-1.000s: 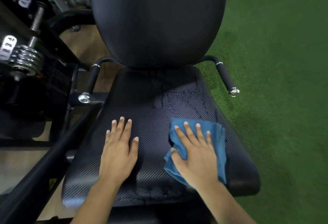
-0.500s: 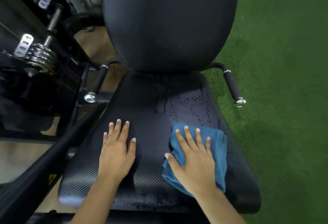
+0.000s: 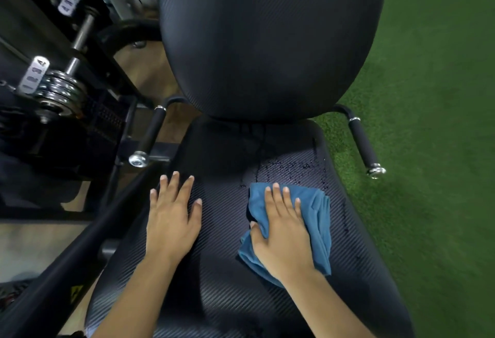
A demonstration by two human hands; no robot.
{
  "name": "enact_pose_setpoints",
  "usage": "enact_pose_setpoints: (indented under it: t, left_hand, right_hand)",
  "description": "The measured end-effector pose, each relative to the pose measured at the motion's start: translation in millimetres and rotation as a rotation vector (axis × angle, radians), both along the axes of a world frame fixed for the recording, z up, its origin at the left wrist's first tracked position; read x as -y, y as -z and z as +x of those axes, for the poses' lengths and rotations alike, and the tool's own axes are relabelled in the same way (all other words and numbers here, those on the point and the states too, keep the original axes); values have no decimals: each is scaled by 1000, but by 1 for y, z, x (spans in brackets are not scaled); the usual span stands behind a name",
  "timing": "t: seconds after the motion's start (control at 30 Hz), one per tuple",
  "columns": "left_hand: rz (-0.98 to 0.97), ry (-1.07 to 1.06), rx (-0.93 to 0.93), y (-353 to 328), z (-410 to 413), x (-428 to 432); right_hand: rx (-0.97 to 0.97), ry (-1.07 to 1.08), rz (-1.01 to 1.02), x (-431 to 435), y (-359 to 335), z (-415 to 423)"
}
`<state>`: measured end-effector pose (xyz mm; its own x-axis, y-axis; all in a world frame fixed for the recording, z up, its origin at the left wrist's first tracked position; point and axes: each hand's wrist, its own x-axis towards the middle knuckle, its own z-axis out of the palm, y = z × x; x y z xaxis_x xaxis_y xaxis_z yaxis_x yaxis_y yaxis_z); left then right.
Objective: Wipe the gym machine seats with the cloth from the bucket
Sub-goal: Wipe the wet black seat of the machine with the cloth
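A black textured gym machine seat (image 3: 222, 278) fills the lower middle, with its tall black backrest (image 3: 267, 43) rising behind it. Water droplets (image 3: 292, 167) speckle the seat's far right part. A folded blue cloth (image 3: 317, 220) lies on the right half of the seat. My right hand (image 3: 281, 233) presses flat on the cloth, fingers straight and spread, thumb at the cloth's left edge. My left hand (image 3: 172, 220) rests flat on the bare left half of the seat, fingers spread. The bucket is not in view.
Two black padded handles flank the seat, the left handle (image 3: 148, 137) and the right handle (image 3: 364, 145). A weight stack with chrome plates (image 3: 57, 91) and black frame bars (image 3: 53, 284) stand at the left. Green turf (image 3: 434, 150) covers the floor to the right.
My right hand and the cloth have slid slightly toward the backrest, closer to the droplets. The left hand stays flat on the seat. The view has shifted a little.
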<state>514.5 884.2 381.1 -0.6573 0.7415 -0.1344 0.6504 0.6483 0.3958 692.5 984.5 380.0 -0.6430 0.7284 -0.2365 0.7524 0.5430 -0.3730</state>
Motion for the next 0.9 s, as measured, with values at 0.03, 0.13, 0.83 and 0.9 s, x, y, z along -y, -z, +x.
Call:
enact_pose_setpoints:
  t: [0.03,0.13,0.83,0.9]
  left_hand:
    - [2,4,3,1,-1,-4]
    - [1,31,5,4,-3,-11]
    - [-81,70,9,15,-19,-8]
    - [-84,80,4,14,-18,-6]
  right_hand:
    - [-6,-23,8,6,-1,-1]
    - [-77,-106,0,29,-9,14]
    - [30,-29,59,33,-8,-4]
    - [-12,-22,87,40,-11,13]
